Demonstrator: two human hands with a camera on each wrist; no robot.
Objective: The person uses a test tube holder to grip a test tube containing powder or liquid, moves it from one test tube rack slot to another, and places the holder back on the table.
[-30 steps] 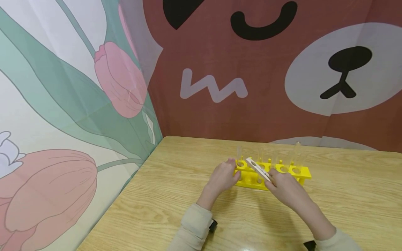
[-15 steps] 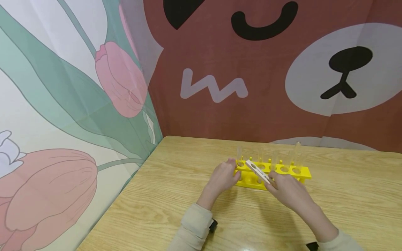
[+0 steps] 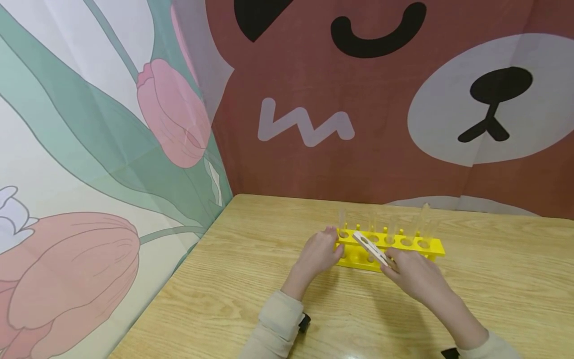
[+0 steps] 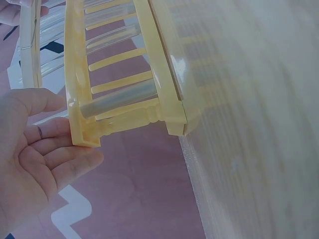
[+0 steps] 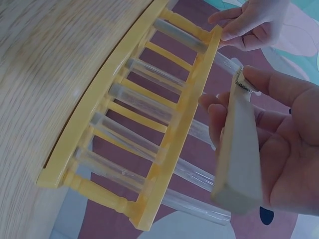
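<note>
A yellow test tube rack [image 3: 436, 247] stands on the table with several clear test tubes [image 5: 197, 205] upright in its holes. My left hand [image 3: 317, 253] grips the left end of its upper plate, thumb on one side and fingers on the other in the left wrist view. The tube at that end [image 4: 122, 98] looks cloudy grey. In my right hand [image 3: 414, 274] is a wooden test tube clamp [image 3: 375, 252], held between thumb and fingers. It slants over the front of the rack, and in the right wrist view its metal spring [image 5: 243, 85] shows by the thumb.
The wood-grain table [image 3: 251, 279] extends on both sides of the rack. Behind it hangs a brown cloth [image 3: 314, 174] with a cartoon bear. A flower-printed cloth [image 3: 112, 164] hangs along the left edge. Thin yellow pegs [image 3: 401, 232] line the rack's back.
My right hand has drifted slightly right and toward me, and the clamp's far end sits a little lower. The left hand and rack have stayed put.
</note>
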